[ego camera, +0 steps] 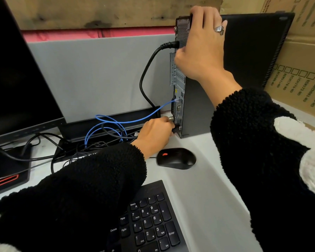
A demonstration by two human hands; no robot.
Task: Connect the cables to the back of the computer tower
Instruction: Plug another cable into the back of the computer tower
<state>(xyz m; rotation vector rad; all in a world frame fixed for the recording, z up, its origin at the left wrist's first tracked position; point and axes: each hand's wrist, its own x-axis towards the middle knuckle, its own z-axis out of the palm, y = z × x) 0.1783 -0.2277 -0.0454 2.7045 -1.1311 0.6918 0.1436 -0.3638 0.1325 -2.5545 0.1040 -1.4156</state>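
Fingers (168, 124) of the left hand (154, 136) pinch a small black plug (176, 128) and hold it against the bottom of the back of the computer tower (204, 113). The right hand (201, 46) is curled over the top back corner of the tower and holds it firm.

The tower stands upright near the back edge of the desk (204, 188), toward the right corner. A thick black power cord (147, 73) is already in near the top, and a blue cable (153, 110) is in lower down.

To do this well, I think the plug should line up straight with its hole first, then go in with a slow push. The top hand should keep the tower from sliding. The hole itself is hidden, so feel for it and do not force it.

A mouse (176, 158) lies just beside the left hand.
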